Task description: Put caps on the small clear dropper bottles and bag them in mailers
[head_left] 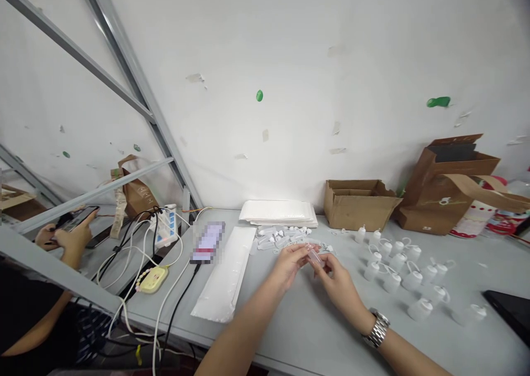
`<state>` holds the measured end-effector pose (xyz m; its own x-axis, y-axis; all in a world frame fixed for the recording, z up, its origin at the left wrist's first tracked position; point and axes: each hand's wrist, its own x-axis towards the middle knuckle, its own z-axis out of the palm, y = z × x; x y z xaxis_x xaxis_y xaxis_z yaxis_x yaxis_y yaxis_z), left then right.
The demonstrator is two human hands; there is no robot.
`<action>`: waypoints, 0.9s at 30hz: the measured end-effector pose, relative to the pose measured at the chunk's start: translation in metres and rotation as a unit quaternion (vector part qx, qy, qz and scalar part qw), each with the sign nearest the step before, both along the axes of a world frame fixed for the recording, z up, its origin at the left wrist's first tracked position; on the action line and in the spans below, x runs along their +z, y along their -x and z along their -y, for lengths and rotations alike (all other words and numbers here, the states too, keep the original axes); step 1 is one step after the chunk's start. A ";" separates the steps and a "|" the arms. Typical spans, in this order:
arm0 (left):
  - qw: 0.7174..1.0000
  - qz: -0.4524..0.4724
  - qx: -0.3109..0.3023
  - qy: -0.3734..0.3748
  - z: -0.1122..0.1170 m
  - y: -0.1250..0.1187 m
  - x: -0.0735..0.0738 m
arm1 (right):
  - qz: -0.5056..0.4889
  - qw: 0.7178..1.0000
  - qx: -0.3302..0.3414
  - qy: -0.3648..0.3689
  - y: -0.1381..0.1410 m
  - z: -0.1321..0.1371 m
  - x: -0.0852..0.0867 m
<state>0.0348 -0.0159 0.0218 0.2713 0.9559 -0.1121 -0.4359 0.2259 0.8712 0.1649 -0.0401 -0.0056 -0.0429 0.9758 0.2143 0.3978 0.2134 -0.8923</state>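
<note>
Squeeze bottles [420, 310] standing capped at the frame's lower right look done; loose plastic pieces [278, 238] near centre seem not yet done. Lower centre, left hand [291, 263] and right hand [338, 282] both clamp their grip on one clear plastic tube [316, 257].

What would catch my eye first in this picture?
Probably the cluster of small white-capped bottles on the right of the grey table. Mid-table, the left hand and right hand share a grip on a small translucent piece; a silver wristwatch circles the right wrist.
</note>
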 end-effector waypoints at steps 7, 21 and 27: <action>0.996 -0.048 0.004 -0.069 0.004 -0.004 0.003 | 0.053 0.997 -0.034 -0.048 -0.004 0.002 0.004; 0.997 -0.049 0.032 -0.058 0.000 -0.003 -0.001 | -0.252 0.945 0.113 0.173 -0.006 -0.010 0.019; 0.998 -0.002 0.034 -0.047 -0.001 -0.003 -0.004 | -0.189 0.976 0.042 0.099 -0.007 -0.010 0.017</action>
<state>0.0382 -0.0151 0.0180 0.2054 0.9784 -0.0219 -0.4433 0.1130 0.8892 0.1716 -0.0297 0.0117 -0.0783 0.9962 0.0370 0.0201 0.0387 -0.9991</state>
